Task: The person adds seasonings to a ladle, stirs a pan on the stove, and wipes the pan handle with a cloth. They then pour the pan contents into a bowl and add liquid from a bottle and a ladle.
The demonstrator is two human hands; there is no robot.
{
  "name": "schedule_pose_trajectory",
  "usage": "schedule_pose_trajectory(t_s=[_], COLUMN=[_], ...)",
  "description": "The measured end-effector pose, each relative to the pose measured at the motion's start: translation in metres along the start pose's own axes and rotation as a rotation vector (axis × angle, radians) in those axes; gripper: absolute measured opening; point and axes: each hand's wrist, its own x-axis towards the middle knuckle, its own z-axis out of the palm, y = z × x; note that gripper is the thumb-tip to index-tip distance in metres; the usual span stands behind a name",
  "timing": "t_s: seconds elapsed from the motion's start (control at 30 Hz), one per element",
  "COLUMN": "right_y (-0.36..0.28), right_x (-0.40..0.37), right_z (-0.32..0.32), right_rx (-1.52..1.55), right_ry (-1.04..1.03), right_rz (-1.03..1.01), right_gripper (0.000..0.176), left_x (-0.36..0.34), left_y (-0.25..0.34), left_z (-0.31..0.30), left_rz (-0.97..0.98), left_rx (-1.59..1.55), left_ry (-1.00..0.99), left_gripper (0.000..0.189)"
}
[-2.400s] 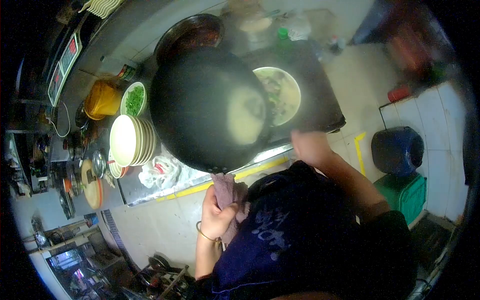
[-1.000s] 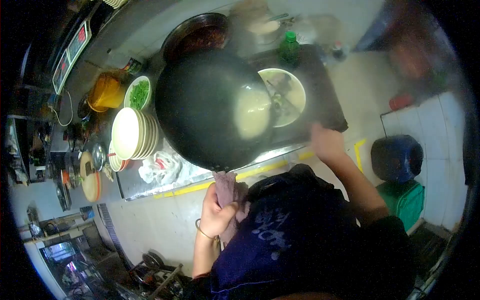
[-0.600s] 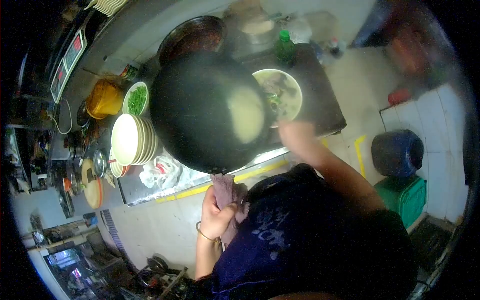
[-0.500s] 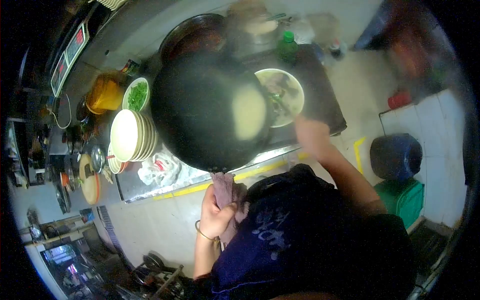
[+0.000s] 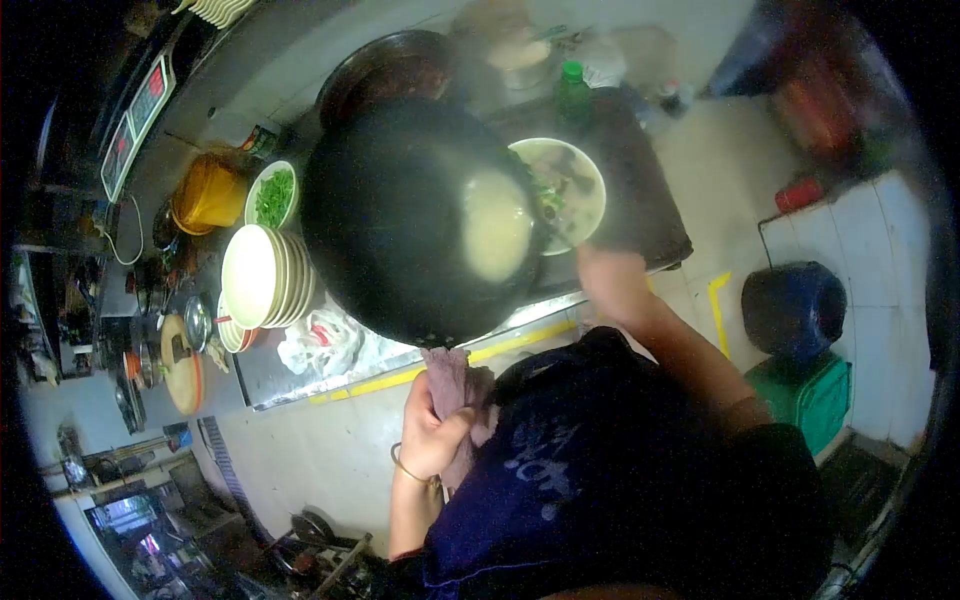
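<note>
A large black wok [image 5: 390, 220] with pale liquid [image 5: 497, 225] pooled on its right side is tilted beside a white bowl [image 5: 580, 195]. My left hand [image 5: 435, 430] is closed round a mauve cloth [image 5: 457, 385] at the wok's handle end; the handle itself is hidden by the cloth. Broth, meat pieces and chopped greens show in the bowl, whose left edge the wok partly covers. Just below the bowl, my right hand [image 5: 613, 283] is closed and blurred; what it grips cannot be made out.
Stacked bowls [image 5: 250, 275], a bowl of chopped greens [image 5: 273, 196] and a plastic bag [image 5: 322, 340] lie left of the wok. Behind it is a large dark pot [image 5: 385, 65]. A green bottle [image 5: 573, 90] stands on the dark surface [image 5: 645, 180]. Bins [image 5: 795, 310] stand at right.
My right hand has moved slightly left and down, away from the bowl. The utensil seen between it and the bowl no longer shows there. The wok has barely shifted.
</note>
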Motion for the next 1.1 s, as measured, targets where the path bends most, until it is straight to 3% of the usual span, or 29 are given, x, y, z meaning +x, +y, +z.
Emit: schedule_pose_trajectory(t_s=[0.1, 0.23, 0.33, 0.53, 0.73, 0.83, 0.87, 0.97, 1.0, 1.1], right_y=[0.016, 0.016, -0.002, 0.009, 0.022, -0.01, -0.013, -0.001, 0.005, 0.013], right_x=[-0.007, -0.023, -0.026, -0.008, -0.027, -0.017, -0.011, -0.005, -0.007, -0.017], right_z=[-0.014, -0.025, -0.029, -0.018, -0.006, -0.025, -0.014, -0.006, -0.013, -0.026], right_rx=[-0.096, 0.139, 0.02, -0.071, 0.161, 0.119, 0.029, 0.008, -0.055, -0.033], right_ry=[-0.052, -0.185, -0.241, -0.072, -0.056, -0.233, -0.194, -0.07, -0.132, -0.127], right_rz=[0.155, 0.279, -0.205, 0.07, 0.258, -0.046, -0.064, 0.038, 0.075, 0.174], right_gripper=[0.012, 0.01, 0.015, 0.01, 0.013, 0.016, 0.014, 0.012, 0.012, 0.013], left_x=[0.0, 0.001, 0.0, -0.001, 0.0, 0.001, -0.001, -0.002, -0.003, -0.003], left_y=[0.001, 0.003, 0.002, -0.002, 0.0, 0.003, 0.003, 0.008, 0.01, 0.0], left_z=[0.003, 0.005, 0.003, 0.002, 0.001, 0.004, 0.006, 0.004, 0.003, 0.0], left_rz=[0.042, 0.037, 0.01, 0.03, 0.031, 0.034, 0.034, 0.021, 0.009, 0.045], left_rx=[-0.083, -0.11, -0.083, -0.07, -0.097, -0.076, -0.08, 0.023, 0.073, -0.018], left_ry=[0.034, 0.042, 0.035, 0.061, 0.04, 0.03, 0.039, 0.019, 0.01, 0.022], left_gripper=[0.044, 0.045, 0.046, 0.046, 0.046, 0.045, 0.044, 0.054, 0.059, 0.043])
